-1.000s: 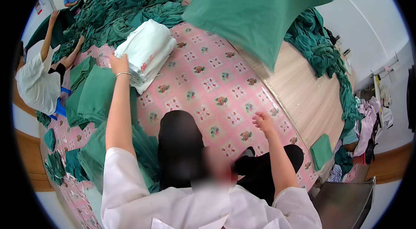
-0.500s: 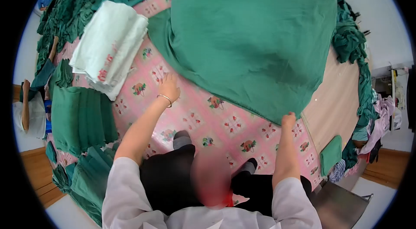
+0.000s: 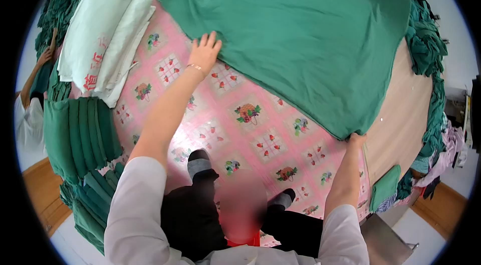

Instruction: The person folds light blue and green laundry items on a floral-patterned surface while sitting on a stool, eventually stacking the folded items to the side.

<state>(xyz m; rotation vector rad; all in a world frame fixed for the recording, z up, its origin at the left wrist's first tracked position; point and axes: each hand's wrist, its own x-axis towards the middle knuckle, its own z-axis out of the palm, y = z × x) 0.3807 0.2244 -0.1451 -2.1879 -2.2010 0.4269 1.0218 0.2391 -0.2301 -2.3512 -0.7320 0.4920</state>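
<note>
Beyond both hands [image 3: 204, 54] [image 3: 356, 139], green cloth [image 3: 305, 39], corner in right

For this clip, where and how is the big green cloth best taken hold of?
Probably pinched by its near edge, coming from the near side: the green cloth lies spread out, that edge exposed. The right hand grips the near corner; the open left hand is at the edge.

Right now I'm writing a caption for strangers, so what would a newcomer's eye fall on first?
The large green cloth spread across the upper middle, its near corner in the right hand and the left hand at its edge. Then the white bundle with red lettering, upper left, and the pink patterned floor covering below.
</note>
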